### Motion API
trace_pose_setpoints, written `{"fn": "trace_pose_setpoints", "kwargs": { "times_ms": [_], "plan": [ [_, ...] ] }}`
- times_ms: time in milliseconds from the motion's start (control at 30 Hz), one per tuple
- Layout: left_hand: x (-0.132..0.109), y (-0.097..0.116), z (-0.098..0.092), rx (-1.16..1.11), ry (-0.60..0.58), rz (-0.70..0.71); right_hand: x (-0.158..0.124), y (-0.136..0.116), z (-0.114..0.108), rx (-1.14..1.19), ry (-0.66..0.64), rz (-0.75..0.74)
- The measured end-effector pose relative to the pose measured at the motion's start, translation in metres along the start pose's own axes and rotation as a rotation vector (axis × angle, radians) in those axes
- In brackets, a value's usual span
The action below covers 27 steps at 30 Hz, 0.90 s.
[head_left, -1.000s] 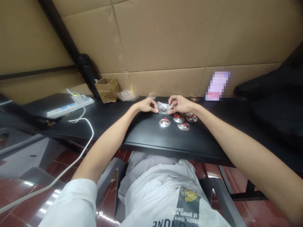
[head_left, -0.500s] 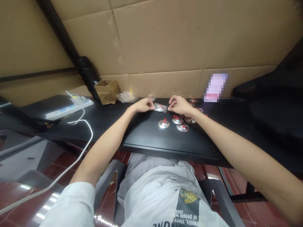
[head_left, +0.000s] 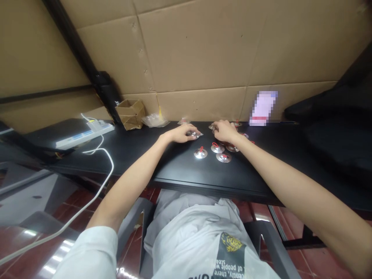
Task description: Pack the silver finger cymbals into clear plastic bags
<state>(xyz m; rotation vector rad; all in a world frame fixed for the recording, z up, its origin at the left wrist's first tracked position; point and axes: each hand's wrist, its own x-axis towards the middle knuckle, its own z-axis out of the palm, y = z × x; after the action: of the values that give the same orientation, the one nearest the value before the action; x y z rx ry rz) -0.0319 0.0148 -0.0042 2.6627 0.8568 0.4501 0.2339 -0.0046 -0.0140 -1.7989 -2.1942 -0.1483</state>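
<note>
1. Along the far edge of the black table (head_left: pixel 130 155), the left forearm (head_left: pixel 130 190) and right forearm (head_left: pixel 290 182) reach in from either side, wrists low, which brings both hands close together just above the surface
2. Left hand (head_left: pixel 180 134) lies palm down, its fingers (head_left: pixel 187 131) curled forward and pinching a clear plastic packet (head_left: pixel 195 134) with a shiny metal disc inside, the packet kept low by the tabletop
3. Right hand (head_left: pixel 225 131) arches over a small shiny piece (head_left: pixel 213 126) near the far edge, fingers bunched and pointing down; whether they grip it cannot be told
4. Just in front of the hands, four small metal cymbals (head_left: pixel 200 153) sit in a loose cluster, domes up, their red cord loops (head_left: pixel 201 149) standing upright and probably easy to catch; others lie partly hidden beyond the right hand
5. Farther left are a white power strip (head_left: pixel 84 133), an open cardboard box (head_left: pixel 130 114) and a crumpled clear plastic bag (head_left: pixel 154 121), all against a cardboard-lined wall (head_left: pixel 203 50)
</note>
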Motion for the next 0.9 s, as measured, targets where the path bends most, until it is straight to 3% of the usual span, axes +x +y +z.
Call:
{"fn": "trace_pose_setpoints", "kwargs": {
  "times_ms": [167,333,400,500,633,767,900],
  "plan": [
    [-0.005,-0.012,-0.006,-0.014,-0.039,-0.232,0.001,0.001,0.002,0.003,-0.062,-0.007],
    [-0.020,-0.036,-0.025,0.213,-0.018,-0.576,0.002,0.003,0.009,-0.033,-0.172,-0.008],
    [-0.023,-0.041,-0.027,0.318,-0.027,-0.688,0.003,0.004,0.011,-0.042,-0.227,-0.028],
    [-0.021,-0.042,-0.023,0.377,-0.030,-0.784,0.005,0.007,0.012,-0.039,-0.207,-0.072],
    [-0.016,-0.045,-0.014,0.348,0.055,-0.735,0.005,0.008,0.011,-0.011,-0.154,-0.085],
    [-0.013,-0.049,-0.010,0.312,0.250,-0.653,0.006,0.008,0.008,0.034,-0.097,-0.062],
    [-0.010,-0.051,-0.008,0.276,0.373,-0.574,0.007,0.009,-0.008,0.190,0.094,-0.033]
  ]
}}
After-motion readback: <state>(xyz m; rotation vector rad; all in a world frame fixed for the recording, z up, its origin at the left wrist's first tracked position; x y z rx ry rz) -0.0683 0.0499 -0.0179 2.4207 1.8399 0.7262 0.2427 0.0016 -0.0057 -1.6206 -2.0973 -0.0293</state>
